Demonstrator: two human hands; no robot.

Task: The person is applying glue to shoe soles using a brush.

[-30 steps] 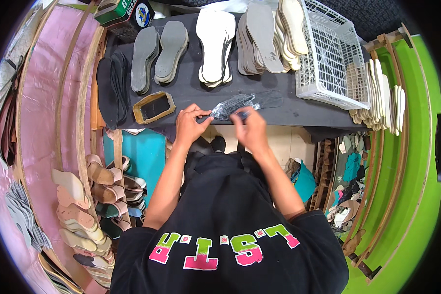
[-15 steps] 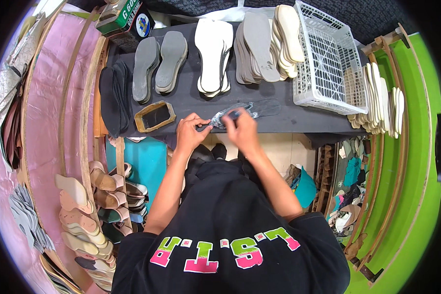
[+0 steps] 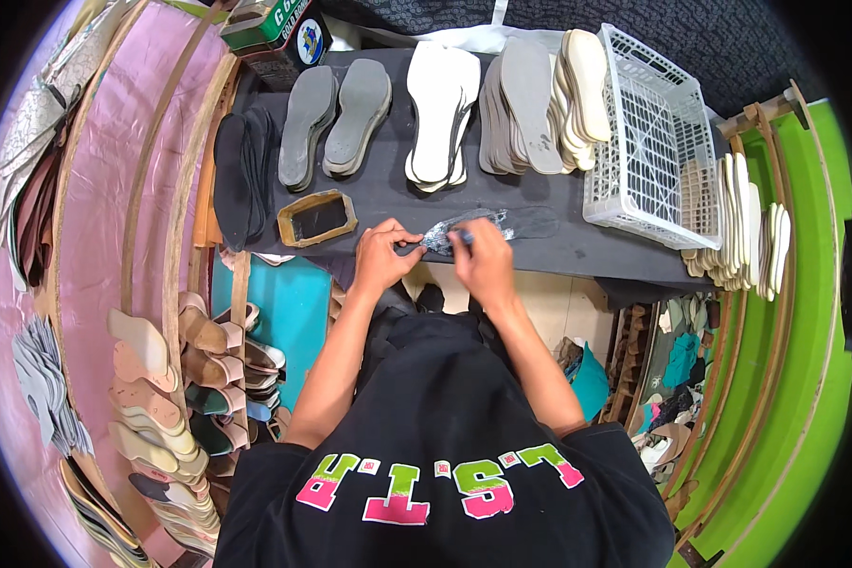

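A black shoe-sole-shaped piece point(image 3: 532, 223) lies along the near edge of the table, smeared with white over its left and middle part. My left hand point(image 3: 381, 260) is closed at its left end, thumb and forefinger pinching the tip. Over the smeared part, my right hand point(image 3: 486, 263) is closed with the fingers bent down around a small dark thing, mostly hidden by the fingers. Left of my hands stands an open, six-sided tan tray point(image 3: 288, 234) with a dark inside.
Stacks of grey insoles point(image 3: 358, 114), white insoles point(image 3: 435, 114) and cream insoles point(image 3: 587, 90) line the back. Black soles point(image 3: 242, 180) lie at left, below a metal can point(image 3: 273, 43). A white plastic crate point(image 3: 634, 213) stands right. Racks of shoe parts flank the table.
The whole view has shifted, with the table appearing further right. My right hand has moved nearer to my left hand and lower along the smeared piece. My left hand keeps its pinch.
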